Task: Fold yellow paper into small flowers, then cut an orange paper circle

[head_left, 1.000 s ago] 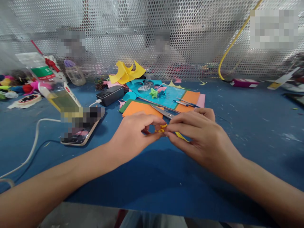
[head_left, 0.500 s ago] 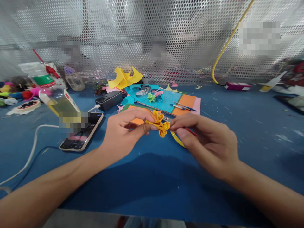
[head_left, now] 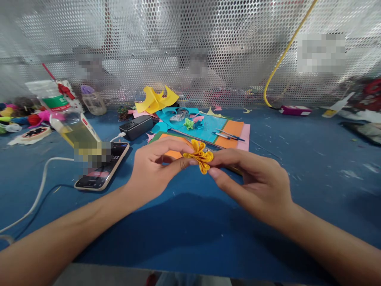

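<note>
A small yellow-orange paper flower [head_left: 203,157] with curled loops is held up over the blue table [head_left: 184,238]. My left hand [head_left: 159,165] pinches its left side between thumb and index finger. On the other side, my right hand [head_left: 253,180] has its thumb and index fingertips at the flower's right edge, pinching a loop there. Behind the hands lie orange paper [head_left: 234,134] and a blue sheet [head_left: 208,127] with a green crumpled paper piece [head_left: 188,124] and pens [head_left: 229,135] on top.
A phone [head_left: 104,171] and a tilted bottle [head_left: 74,127] stand at the left beside a black box [head_left: 136,127] with a white cable. Yellow paper scraps [head_left: 156,99] lie at the back, before a perforated metal panel [head_left: 238,51]. A purple box [head_left: 295,110] is at the back right.
My right hand has moved left and closed in on the flower's right edge, covering the red and yellow item seen behind it before. My left hand has barely moved.
</note>
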`<state>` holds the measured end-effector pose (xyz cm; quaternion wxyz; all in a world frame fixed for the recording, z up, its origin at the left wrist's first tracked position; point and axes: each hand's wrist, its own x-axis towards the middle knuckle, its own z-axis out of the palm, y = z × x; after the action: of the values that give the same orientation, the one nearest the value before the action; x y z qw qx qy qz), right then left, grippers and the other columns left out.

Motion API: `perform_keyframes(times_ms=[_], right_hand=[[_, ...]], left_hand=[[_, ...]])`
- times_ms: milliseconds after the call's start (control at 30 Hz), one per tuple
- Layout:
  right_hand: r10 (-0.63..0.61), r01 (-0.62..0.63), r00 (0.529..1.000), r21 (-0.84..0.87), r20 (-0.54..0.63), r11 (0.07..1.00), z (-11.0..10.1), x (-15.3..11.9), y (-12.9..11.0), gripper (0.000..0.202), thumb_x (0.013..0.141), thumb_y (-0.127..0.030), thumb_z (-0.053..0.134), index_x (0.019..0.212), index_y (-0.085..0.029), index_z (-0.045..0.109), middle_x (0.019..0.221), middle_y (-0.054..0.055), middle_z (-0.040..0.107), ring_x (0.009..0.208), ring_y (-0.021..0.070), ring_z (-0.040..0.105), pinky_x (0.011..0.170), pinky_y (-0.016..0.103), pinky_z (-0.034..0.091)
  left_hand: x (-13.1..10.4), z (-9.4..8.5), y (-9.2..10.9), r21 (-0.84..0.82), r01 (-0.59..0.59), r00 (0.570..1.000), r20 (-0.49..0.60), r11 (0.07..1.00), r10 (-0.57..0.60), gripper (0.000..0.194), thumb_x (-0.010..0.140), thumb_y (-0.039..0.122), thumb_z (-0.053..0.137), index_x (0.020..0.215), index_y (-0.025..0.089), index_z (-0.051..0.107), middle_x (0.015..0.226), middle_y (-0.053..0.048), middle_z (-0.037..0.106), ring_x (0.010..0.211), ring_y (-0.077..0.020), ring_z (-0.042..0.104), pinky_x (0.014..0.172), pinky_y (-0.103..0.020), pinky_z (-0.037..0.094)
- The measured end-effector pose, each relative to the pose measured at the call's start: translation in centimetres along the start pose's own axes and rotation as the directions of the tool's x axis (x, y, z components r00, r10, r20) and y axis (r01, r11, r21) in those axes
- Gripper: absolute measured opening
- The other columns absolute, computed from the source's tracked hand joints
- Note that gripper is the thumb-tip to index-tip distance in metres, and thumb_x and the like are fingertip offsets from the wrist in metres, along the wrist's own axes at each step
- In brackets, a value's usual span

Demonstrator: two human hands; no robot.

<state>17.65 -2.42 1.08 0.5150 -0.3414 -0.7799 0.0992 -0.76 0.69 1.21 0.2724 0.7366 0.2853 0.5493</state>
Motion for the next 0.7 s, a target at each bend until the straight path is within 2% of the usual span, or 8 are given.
perform_keyframes(times_ms=[433,700], right_hand=[[0.016,-0.016,1.0,0.033,0.003,0.999,0.1,-0.09,0.1,0.015,0.075,-0.011,0.061,0.082,-0.024,0.058,0.078,-0.001,0.067,0.068,0.0125,0.062,0.064,0.026,0.054],[0.02,-0.021,1.0,0.035,0.011,0.999,-0.1,-0.11,-0.06,0.01,0.075,-0.015,0.062,0.08,-0.024,0.059,0.076,0.0,0.067,0.066,0.0138,0.063,0.065,0.028,0.056]], left_hand=[[-0.04,-0.06,0.3,0.028,-0.071,0.997,0.007,0.997,0.071,0.014,0.07,0.017,0.069,0.083,0.023,0.068,0.09,-0.003,0.068,0.085,-0.0149,0.063,0.055,-0.018,0.053],[-0.1,-0.12,0.15,0.017,-0.058,0.998,0.01,0.998,0.058,0.014,0.072,0.016,0.068,0.084,0.023,0.068,0.092,-0.004,0.066,0.089,-0.0171,0.062,0.054,-0.021,0.055]])
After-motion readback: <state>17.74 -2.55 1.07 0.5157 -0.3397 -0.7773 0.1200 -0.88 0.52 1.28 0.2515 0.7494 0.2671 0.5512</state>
